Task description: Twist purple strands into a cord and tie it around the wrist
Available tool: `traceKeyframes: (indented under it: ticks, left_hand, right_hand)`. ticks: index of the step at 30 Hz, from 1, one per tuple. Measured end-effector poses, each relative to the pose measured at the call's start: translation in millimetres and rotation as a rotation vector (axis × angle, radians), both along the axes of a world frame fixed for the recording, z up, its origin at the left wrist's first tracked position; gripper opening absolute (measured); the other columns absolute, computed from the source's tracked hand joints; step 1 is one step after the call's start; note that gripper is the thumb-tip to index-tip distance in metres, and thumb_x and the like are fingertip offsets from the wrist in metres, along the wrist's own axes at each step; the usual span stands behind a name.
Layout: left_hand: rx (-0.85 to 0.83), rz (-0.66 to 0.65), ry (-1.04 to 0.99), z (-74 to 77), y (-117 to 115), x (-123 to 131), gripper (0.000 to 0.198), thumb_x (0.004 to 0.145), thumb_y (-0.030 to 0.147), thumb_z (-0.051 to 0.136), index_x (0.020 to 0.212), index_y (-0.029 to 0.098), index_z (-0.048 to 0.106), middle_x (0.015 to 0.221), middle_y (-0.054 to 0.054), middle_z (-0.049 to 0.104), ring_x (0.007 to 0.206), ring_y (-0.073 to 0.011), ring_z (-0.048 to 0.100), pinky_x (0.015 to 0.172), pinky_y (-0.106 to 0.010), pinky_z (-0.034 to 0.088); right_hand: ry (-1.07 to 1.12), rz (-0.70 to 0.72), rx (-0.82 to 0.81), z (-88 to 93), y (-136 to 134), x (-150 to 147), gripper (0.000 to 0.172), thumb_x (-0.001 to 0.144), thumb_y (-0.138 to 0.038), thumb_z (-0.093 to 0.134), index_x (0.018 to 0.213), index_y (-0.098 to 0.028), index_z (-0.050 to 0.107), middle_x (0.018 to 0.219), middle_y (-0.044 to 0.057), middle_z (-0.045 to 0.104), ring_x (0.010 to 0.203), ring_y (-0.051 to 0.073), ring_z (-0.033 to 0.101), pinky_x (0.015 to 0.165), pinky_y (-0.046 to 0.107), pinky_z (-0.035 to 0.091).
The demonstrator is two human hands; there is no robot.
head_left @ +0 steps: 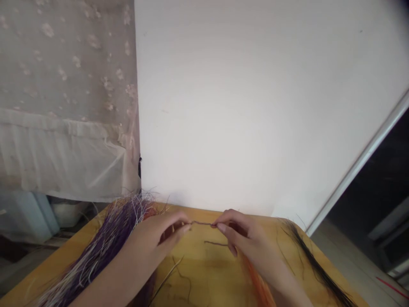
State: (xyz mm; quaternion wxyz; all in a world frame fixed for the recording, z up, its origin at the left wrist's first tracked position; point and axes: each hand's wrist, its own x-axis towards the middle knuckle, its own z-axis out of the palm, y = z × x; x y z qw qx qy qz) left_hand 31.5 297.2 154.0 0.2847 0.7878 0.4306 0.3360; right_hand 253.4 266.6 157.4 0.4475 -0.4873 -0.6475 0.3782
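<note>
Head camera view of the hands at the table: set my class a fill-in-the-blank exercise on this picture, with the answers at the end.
The left hand and right hand pinch a twisted cord between their ____.
The fibre bundle beside the left hand is mostly ____, with white strands.
The fibre tuft at the right edge of the wooden table is ____.
Orange fibres lie under the ____ forearm.
Answers: fingertips; purple; black; right.

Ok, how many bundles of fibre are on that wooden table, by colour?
Purple and white bundle: 1
Orange bundle: 1
Black bundle: 1
Total: 3
A reddish patch under the left forearm is unclear, so it is not counted.
</note>
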Motion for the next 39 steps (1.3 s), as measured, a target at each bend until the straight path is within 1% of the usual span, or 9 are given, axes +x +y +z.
traceKeyframes:
  ticks: [3,7,11,14,16,21,27,34,39]
  left_hand:
    - [0.136,0.103,0.025,5.2,-2,-9,0.025,0.091,0.045,0.049,0.087,0.026,0.066,0.081,0.002,0.068,0.075,-0.0179,0.06,0.067,-0.024,0.038]
    - [0.077,0.006,0.03,8.8,-11,-15,0.033,0.093,0.049,0.045,0.08,0.024,0.062,0.072,0.002,0.064,0.069,-0.0165,0.059,0.058,-0.023,0.037]
    - [0.176,0.044,0.101,5.5,-15,-11,0.035,0.097,0.047,0.038,0.083,0.023,0.06,0.066,0.002,0.059,0.061,-0.0152,0.056,0.056,-0.024,0.04]
    - [0.541,0.111,0.234,0.5,-10,-5,0.024,0.096,0.028,0.042,0.109,0.023,0.061,0.104,-0.006,0.065,0.094,-0.0232,0.062,0.081,-0.037,0.049]
    - [0.796,0.14,0.335,-3.8,-6,1,0.035,0.09,0.013,0.043,0.12,0.024,0.058,0.134,-0.011,0.052,0.12,-0.0298,0.052,0.097,-0.051,0.044]
    - [1.018,0.039,0.504,-14.1,-4,14,0.046,0.083,0.002,0.042,0.121,0.023,0.058,0.15,-0.013,0.037,0.137,-0.0316,0.036,0.104,-0.056,0.04]
    - [0.998,-0.053,0.476,-19.0,-14,24,0.057,0.079,-0.002,0.04,0.13,0.022,0.053,0.152,-0.013,0.035,0.139,-0.0298,0.034,0.103,-0.054,0.042]
    - [1.045,0.093,0.512,-27.5,-7,20,0.065,0.082,0.002,0.046,0.145,0.009,0.032,0.152,-0.022,0.03,0.144,-0.0336,0.02,0.112,-0.054,0.025]
    - [1.071,0.106,0.582,-23.4,-7,17,0.066,0.084,0.007,0.046,0.147,0.004,0.027,0.151,-0.025,0.031,0.142,-0.0363,0.024,0.11,-0.054,0.028]
  right_hand:
    - [-0.053,-0.006,0.023,9.4,-7,6,0.026,0.088,-0.041,0.059,0.073,-0.019,0.059,0.062,-0.004,0.044,0.054,0.01,0.038,0.051,0.025,0.031]
    - [-0.098,-0.048,0.091,16.8,-11,19,0.029,0.087,-0.042,0.061,0.068,-0.02,0.057,0.063,-0.003,0.045,0.057,0.011,0.04,0.054,0.027,0.033]
    - [-0.086,-0.233,0.189,17.6,-10,30,0.027,0.085,-0.043,0.063,0.069,-0.022,0.059,0.057,-0.004,0.041,0.055,0.012,0.039,0.054,0.027,0.031]
    - [-0.089,-0.454,0.303,16.2,-10,30,0.024,0.084,-0.042,0.065,0.07,-0.023,0.06,0.057,-0.004,0.042,0.054,0.012,0.037,0.052,0.028,0.03]
    - [-0.121,-0.49,0.34,15.3,-12,24,0.023,0.084,-0.039,0.065,0.069,-0.023,0.06,0.059,-0.003,0.044,0.055,0.013,0.037,0.051,0.028,0.031]
    - [-0.15,-0.347,0.382,11.3,-17,1,0.018,0.087,-0.032,0.061,0.071,-0.023,0.063,0.065,0.0,0.052,0.059,0.014,0.045,0.051,0.026,0.038]
    - [-0.125,-0.125,0.414,0.8,-18,-16,0.013,0.086,-0.026,0.062,0.074,-0.022,0.066,0.062,-0.002,0.051,0.054,0.012,0.048,0.05,0.024,0.041]
    - [-0.162,0.156,0.293,-4.4,-24,-23,0.009,0.083,-0.016,0.064,0.085,-0.022,0.07,0.07,-0.001,0.059,0.064,0.012,0.055,0.06,0.023,0.047]
    - [-0.24,0.245,0.281,-5.7,-23,-22,0.013,0.09,-0.021,0.058,0.091,-0.022,0.07,0.075,0.0,0.059,0.069,0.013,0.056,0.064,0.024,0.047]
